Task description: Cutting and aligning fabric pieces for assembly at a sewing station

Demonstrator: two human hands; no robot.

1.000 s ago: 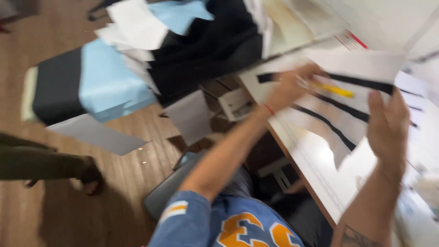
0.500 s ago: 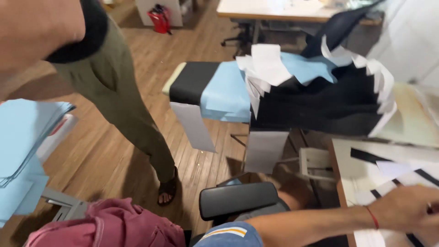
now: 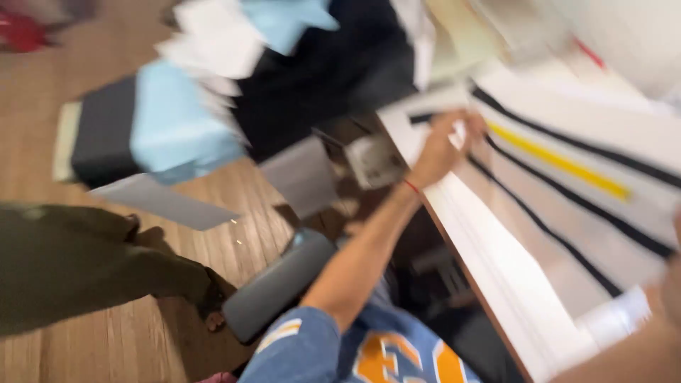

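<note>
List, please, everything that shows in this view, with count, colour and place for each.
table: one, pale top, right
paper sheets: several, white with black stripes, on the table
strip: one, yellow, on the sheets
fabric stack: one pile, light blue, black and white, upper left
armrest: one, grey, bottom centre
floor: wooden, brown, left
another person's leg: one, olive trousers, left
left hand: at the table's far edge, on the sheets; grip blurred
right hand: only an edge, far right
</note>
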